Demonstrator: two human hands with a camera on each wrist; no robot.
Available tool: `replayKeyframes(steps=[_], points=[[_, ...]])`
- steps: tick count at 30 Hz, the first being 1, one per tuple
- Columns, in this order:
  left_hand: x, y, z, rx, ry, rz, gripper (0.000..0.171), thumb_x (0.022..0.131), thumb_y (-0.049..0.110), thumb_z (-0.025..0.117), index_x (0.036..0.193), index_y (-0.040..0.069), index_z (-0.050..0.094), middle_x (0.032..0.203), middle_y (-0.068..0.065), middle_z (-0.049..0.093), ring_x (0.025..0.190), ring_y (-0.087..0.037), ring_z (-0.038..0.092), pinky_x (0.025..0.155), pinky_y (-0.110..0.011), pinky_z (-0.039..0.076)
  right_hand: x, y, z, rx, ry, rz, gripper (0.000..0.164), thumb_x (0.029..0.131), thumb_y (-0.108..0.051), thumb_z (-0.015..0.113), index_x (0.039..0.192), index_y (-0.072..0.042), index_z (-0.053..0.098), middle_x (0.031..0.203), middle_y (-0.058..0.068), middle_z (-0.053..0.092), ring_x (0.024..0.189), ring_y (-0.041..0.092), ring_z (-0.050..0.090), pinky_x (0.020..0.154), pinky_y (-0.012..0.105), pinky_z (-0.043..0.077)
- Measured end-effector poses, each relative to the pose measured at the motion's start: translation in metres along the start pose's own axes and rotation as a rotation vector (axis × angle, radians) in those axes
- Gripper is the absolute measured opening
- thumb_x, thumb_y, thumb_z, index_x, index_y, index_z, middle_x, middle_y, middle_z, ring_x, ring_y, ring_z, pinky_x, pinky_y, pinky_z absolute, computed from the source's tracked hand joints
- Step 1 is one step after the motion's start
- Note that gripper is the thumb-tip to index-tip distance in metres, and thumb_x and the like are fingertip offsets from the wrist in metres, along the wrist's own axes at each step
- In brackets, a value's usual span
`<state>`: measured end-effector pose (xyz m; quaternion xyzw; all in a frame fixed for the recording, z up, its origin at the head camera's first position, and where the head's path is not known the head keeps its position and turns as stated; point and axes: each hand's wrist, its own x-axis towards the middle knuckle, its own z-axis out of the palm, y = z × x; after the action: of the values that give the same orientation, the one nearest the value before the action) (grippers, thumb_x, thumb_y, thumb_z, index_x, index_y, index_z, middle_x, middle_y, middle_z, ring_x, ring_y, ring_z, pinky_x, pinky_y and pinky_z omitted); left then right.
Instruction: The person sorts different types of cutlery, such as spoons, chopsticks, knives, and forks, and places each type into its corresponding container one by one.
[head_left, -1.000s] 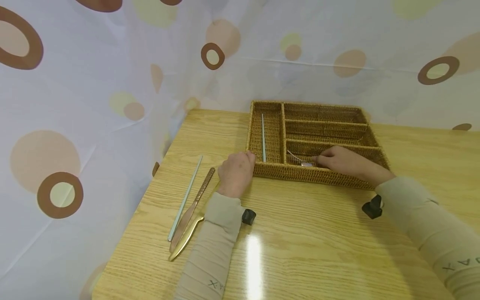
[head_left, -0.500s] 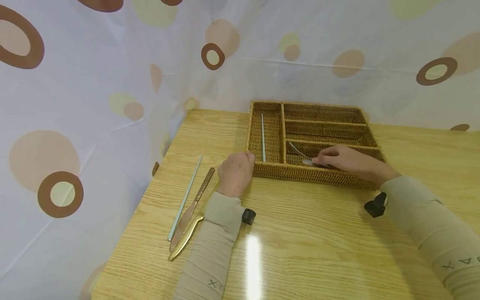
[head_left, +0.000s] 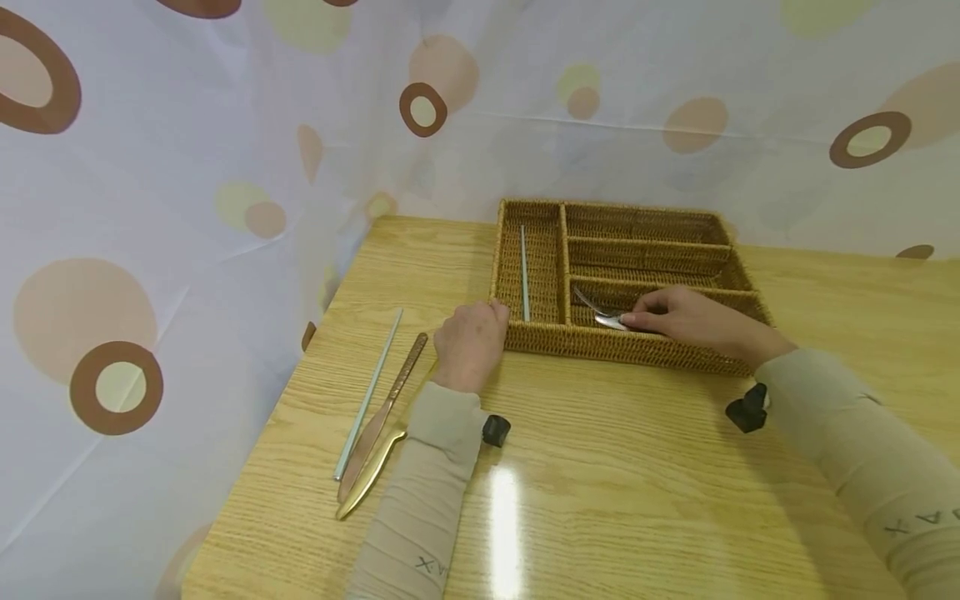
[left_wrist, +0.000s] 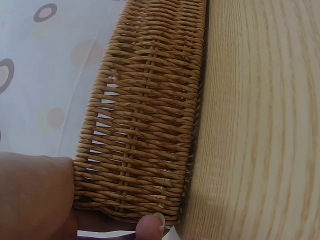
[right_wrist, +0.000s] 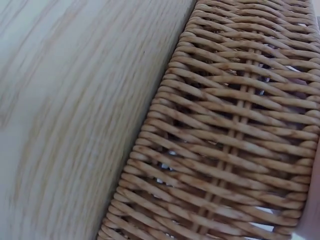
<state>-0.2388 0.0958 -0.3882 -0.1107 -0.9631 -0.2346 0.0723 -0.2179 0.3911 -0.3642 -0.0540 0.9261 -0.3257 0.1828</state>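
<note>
In the head view, a woven wicker cutlery tray (head_left: 585,340) lies on the wooden table. My left hand (head_left: 471,343) grips its front left corner; the left wrist view shows a fingertip (left_wrist: 150,227) curled round the end of the woven wall. My right hand (head_left: 690,321) reaches into the front right compartment, thumb and fingers pinching a shiny silver piece of cutlery (head_left: 610,321), most of which the hand and front wall hide. Beside it, a thin curved silver piece (head_left: 588,302) leans up toward the divider. A pale green chopstick (head_left: 524,275) lies in the left compartment.
Left of the tray lie another pale green chopstick (head_left: 367,398), a copper-coloured knife (head_left: 367,450) and a gold knife (head_left: 372,477), partly covered by the left forearm. A patterned cloth (head_left: 525,125) hangs behind the table and along its left side.
My right hand has shifted slightly inside the compartment. The silver pieces under it have changed angle, and the flat end now shows farther left. My left hand has stayed at the tray corner.
</note>
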Motion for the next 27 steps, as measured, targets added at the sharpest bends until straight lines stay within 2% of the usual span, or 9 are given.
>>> replayKeyframes(steps=[3,5,9,13,15,20,22,25,27], points=[[0.0002,0.0005,-0.0008,-0.006,-0.003,-0.004,0.052,0.097,0.031,0.027,0.047,0.015,0.034,0.042,0.005,0.024,0.035,-0.009,0.021,0.030,-0.022,0.018,0.0003,-0.0002,-0.0007,-0.004,-0.017,-0.017,0.042,0.088,-0.050,0.046,0.088,-0.011,0.060,0.065,0.003,0.034,0.050,0.012,0.025,0.050,0.032,0.031],[0.0004,0.0007,-0.0010,-0.008,-0.006,-0.007,0.052,0.096,0.031,0.027,0.047,0.015,0.034,0.043,0.005,0.025,0.035,-0.009,0.021,0.030,-0.022,0.018,0.0007,-0.0001,-0.0009,-0.004,-0.024,-0.026,0.040,0.089,-0.048,0.045,0.087,-0.011,0.061,0.069,0.004,0.041,0.049,0.011,0.025,0.050,0.032,0.032],[0.0006,0.0003,-0.0007,-0.002,-0.015,-0.005,0.053,0.097,0.031,0.026,0.047,0.015,0.034,0.042,0.005,0.024,0.035,-0.009,0.020,0.030,-0.022,0.017,0.0018,0.0011,-0.0002,-0.013,-0.026,-0.040,0.035,0.092,-0.042,0.044,0.091,-0.013,0.064,0.094,0.005,0.060,0.056,0.009,0.035,0.055,0.032,0.035],[0.0011,-0.0003,-0.0004,-0.008,-0.030,-0.010,0.053,0.097,0.031,0.026,0.047,0.015,0.035,0.042,0.005,0.024,0.035,-0.009,0.020,0.030,-0.023,0.018,0.0014,0.0006,0.0006,-0.022,-0.022,-0.036,0.033,0.093,-0.040,0.043,0.097,-0.015,0.065,0.110,0.006,0.061,0.061,0.010,0.039,0.059,0.032,0.037],[0.0015,-0.0006,-0.0006,-0.016,-0.036,-0.017,0.053,0.096,0.032,0.026,0.048,0.015,0.035,0.043,0.005,0.025,0.036,-0.009,0.021,0.030,-0.023,0.019,0.0008,-0.0004,0.0008,-0.033,-0.016,-0.032,0.034,0.093,-0.040,0.043,0.099,-0.016,0.064,0.109,0.007,0.061,0.060,0.012,0.039,0.059,0.032,0.038],[0.0015,-0.0006,-0.0009,-0.024,-0.044,-0.028,0.052,0.096,0.032,0.027,0.048,0.015,0.036,0.043,0.005,0.026,0.036,-0.010,0.023,0.030,-0.023,0.019,-0.0020,-0.0029,0.0023,-0.106,0.030,-0.035,0.035,0.093,-0.040,0.041,0.107,-0.015,0.062,0.112,0.008,0.060,0.087,0.016,0.057,0.070,0.033,0.044],[0.0010,-0.0004,-0.0011,-0.026,-0.047,-0.028,0.053,0.096,0.033,0.026,0.048,0.015,0.036,0.042,0.005,0.026,0.035,-0.010,0.022,0.030,-0.023,0.019,-0.0029,-0.0032,0.0035,-0.135,0.051,-0.031,0.036,0.094,-0.039,0.039,0.109,-0.014,0.061,0.111,0.008,0.060,0.088,0.017,0.057,0.070,0.033,0.045],[0.0003,-0.0002,-0.0016,-0.030,-0.048,-0.024,0.053,0.097,0.033,0.025,0.048,0.015,0.035,0.042,0.005,0.025,0.035,-0.009,0.021,0.030,-0.023,0.018,-0.0036,-0.0036,0.0059,-0.163,0.088,-0.035,0.037,0.096,-0.036,0.036,0.110,-0.012,0.060,0.108,0.009,0.061,0.076,0.015,0.055,0.066,0.033,0.043],[0.0000,-0.0006,-0.0019,-0.029,-0.050,-0.020,0.053,0.097,0.032,0.025,0.047,0.015,0.035,0.042,0.005,0.024,0.035,-0.009,0.020,0.030,-0.022,0.018,-0.0033,-0.0039,0.0079,-0.188,0.113,-0.039,0.038,0.096,-0.034,0.033,0.109,-0.011,0.060,0.098,0.009,0.061,0.065,0.015,0.050,0.062,0.032,0.041]])
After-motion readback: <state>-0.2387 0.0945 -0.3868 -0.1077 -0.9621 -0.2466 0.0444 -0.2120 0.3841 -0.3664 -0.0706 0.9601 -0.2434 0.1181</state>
